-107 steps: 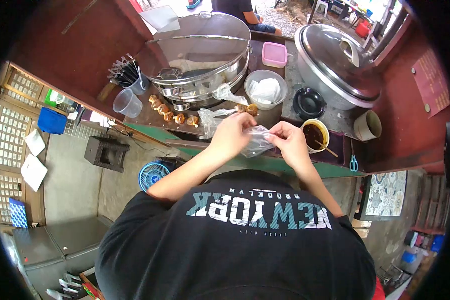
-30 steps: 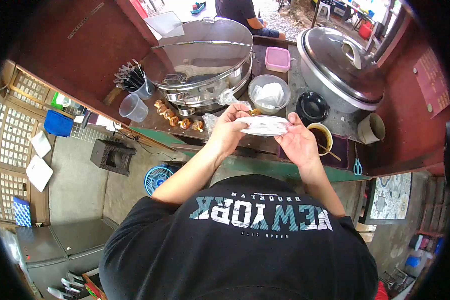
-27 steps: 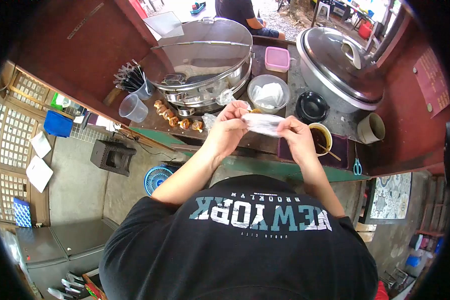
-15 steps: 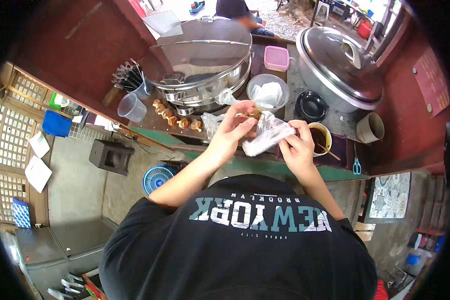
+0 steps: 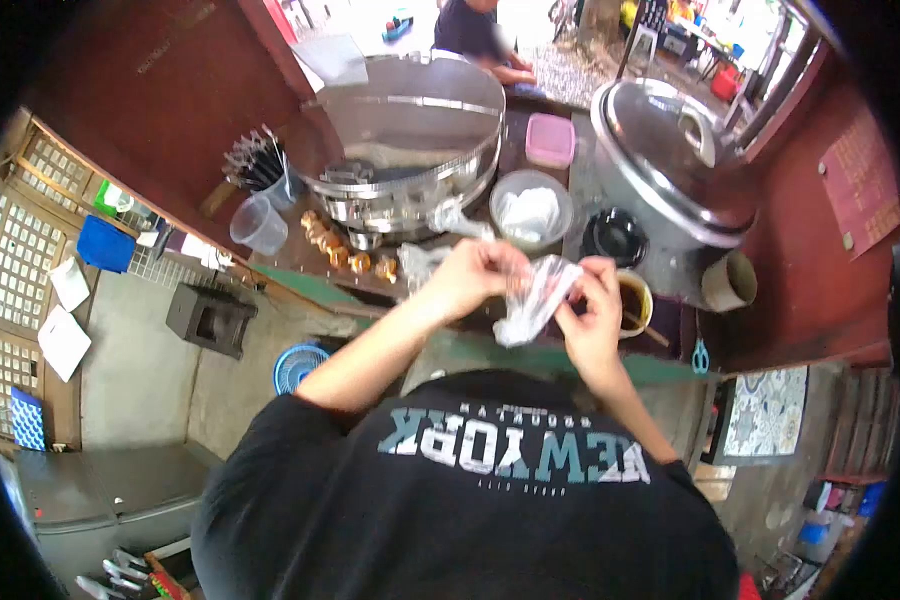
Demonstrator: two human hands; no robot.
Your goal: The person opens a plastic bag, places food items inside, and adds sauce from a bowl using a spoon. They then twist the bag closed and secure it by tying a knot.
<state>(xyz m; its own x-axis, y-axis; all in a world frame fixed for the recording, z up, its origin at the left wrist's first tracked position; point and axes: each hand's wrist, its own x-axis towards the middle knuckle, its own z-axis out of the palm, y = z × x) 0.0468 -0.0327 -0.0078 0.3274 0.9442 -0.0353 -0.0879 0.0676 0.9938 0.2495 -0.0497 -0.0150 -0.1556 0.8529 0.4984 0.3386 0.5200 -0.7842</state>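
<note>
1. Clear plastic bag hangs crumpled between both hands, just above the front edge of the bench.
2. Left hand has its grip pinching the bag's upper edge; right hand pinches the opposite side.
3. Just beyond sit a sauce bowl, skewered snacks and a steel steamer.

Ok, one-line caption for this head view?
Left hand and right hand grip a clear plastic bag over the counter, near skewers and a sauce bowl.
</note>
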